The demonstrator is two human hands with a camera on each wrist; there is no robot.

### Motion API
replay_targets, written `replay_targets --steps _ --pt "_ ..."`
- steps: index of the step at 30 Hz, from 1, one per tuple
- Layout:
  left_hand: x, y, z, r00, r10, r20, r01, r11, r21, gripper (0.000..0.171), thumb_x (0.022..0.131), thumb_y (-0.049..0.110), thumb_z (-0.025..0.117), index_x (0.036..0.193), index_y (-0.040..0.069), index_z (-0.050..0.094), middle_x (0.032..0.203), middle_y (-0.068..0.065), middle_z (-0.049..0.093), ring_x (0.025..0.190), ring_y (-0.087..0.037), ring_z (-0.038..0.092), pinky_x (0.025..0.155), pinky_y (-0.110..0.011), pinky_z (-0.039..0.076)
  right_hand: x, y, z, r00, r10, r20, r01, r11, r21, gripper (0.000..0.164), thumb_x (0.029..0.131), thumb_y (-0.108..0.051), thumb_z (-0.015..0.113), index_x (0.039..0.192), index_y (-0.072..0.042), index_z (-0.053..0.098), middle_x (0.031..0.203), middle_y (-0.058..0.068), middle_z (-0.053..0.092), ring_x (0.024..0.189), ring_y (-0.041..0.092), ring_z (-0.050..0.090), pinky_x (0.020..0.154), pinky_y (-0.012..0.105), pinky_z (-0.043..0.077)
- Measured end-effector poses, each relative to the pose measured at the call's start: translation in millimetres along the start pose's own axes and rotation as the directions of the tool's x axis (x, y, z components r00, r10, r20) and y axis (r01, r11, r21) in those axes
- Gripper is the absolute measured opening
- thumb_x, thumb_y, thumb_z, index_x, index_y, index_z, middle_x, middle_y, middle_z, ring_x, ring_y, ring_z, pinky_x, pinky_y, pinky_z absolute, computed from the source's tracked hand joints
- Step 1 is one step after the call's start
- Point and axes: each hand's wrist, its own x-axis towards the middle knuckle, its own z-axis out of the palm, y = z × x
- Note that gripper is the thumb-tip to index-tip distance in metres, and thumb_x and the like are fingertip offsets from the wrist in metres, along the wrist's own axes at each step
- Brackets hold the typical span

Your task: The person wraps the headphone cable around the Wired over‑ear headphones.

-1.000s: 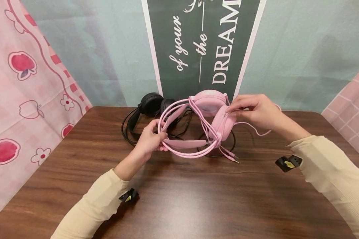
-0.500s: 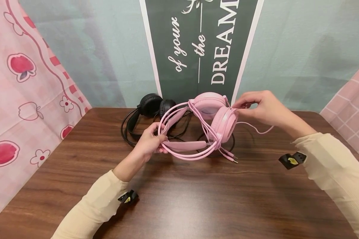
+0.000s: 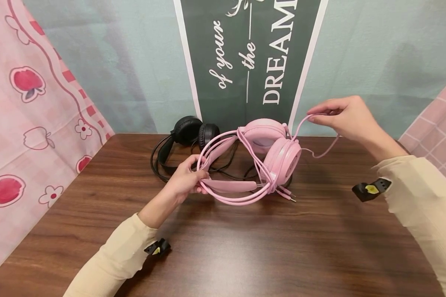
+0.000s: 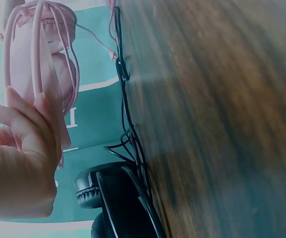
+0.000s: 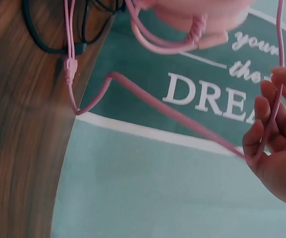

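Observation:
A pair of pink headphones is held tilted above the table, the ear cups to the right. My left hand grips the headband at its left end; the left wrist view shows the fingers of that hand curled about the band. Pink cable is wound around the headband and the nearer ear cup. To the upper right, my right hand pinches a length of this cable, apart from the cups. In the right wrist view the cable runs through the curled fingers. Two metal-tipped plugs hang below the cup.
Black headphones with a loose black cord lie behind the pink pair on the wooden table. A green cloth with a lettered panel hangs at the back. Pink patterned cloth hangs on the left.
My right hand has moved up and right, away from the ear cup, drawing the pink cable out with it. The headphones have sunk slightly, while my left hand keeps its hold.

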Motion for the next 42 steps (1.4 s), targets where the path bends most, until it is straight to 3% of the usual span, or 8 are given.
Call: replay_targets --steps 7,13,19,30,34,42 --pt "-1.3 -0.1 0.3 1.0 0.007 0.022 -0.006 1.0 -0.013 0.034 0.08 -0.009 0.048 0.111 0.003 0.04 0.064 -0.007 0.058 0.039 -0.01 0.053 0.034 -0.014 0.039 1.0 12.8 -11.2 0.988 0.152 0.037 -0.154 0.986 0.061 0.018 0.076 -0.023 0.075 0.094 -0.019 0.074 0.064 -0.007 0.065 0.059 0.007 0.055 0.047 0.02 0.042" --pt "-3.0 0.0 -0.5 0.999 0.012 0.038 -0.012 1.0 -0.017 0.033 0.08 -0.009 0.048 0.111 0.003 0.04 0.064 -0.008 0.058 0.039 -0.01 0.052 0.035 -0.014 0.04 3.8 15.1 -14.8 0.977 0.202 0.073 -0.21 0.968 0.134 0.016 0.076 -0.019 0.075 0.092 -0.02 0.075 0.062 -0.005 0.064 0.055 0.009 0.056 0.049 0.018 0.044" --pt "-4.8 0.3 -1.0 0.999 0.014 0.051 -0.014 1.0 0.001 0.031 0.082 -0.008 0.048 0.11 0.003 0.04 0.063 -0.008 0.059 0.04 -0.01 0.052 0.035 -0.014 0.041 6.8 13.4 -14.8 0.975 0.194 0.104 -0.205 0.973 0.104 0.022 0.076 -0.023 0.075 0.097 -0.016 0.074 0.056 0.002 0.057 0.054 0.011 0.048 0.047 0.021 0.039" --pt "-5.5 -0.6 0.3 0.996 0.024 0.091 -0.028 0.999 0.038 0.029 0.082 -0.007 0.048 0.108 0.002 0.041 0.063 -0.008 0.059 0.039 -0.011 0.052 0.035 -0.015 0.039 8.3 13.5 -15.0 0.982 0.137 0.131 -0.142 0.989 0.03 0.025 0.078 -0.025 0.073 0.101 -0.018 0.072 0.065 -0.007 0.063 0.06 0.013 0.047 0.051 0.022 0.04" --pt "-5.4 -0.5 0.5 0.994 0.028 0.11 -0.036 0.997 0.066 0.028 0.083 -0.007 0.048 0.108 0.003 0.042 0.062 -0.008 0.059 0.039 -0.01 0.051 0.035 -0.015 0.038 10.4 10.4 -12.7 0.983 0.134 0.127 -0.139 0.99 0.035 0.021 0.077 -0.023 0.074 0.095 -0.013 0.07 0.069 -0.008 0.066 0.06 0.012 0.049 0.053 0.023 0.04" --pt "-5.3 1.5 5.2 0.987 0.044 0.153 -0.059 0.994 0.096 0.031 0.081 -0.007 0.048 0.11 0.002 0.042 0.061 -0.009 0.058 0.038 -0.01 0.051 0.034 -0.015 0.036 17.3 -3.9 -7.4 0.987 0.092 0.132 -0.093 0.996 -0.002 0.02 0.076 -0.027 0.075 0.084 -0.01 0.068 0.061 -0.001 0.06 0.058 0.014 0.048 0.051 0.026 0.038"
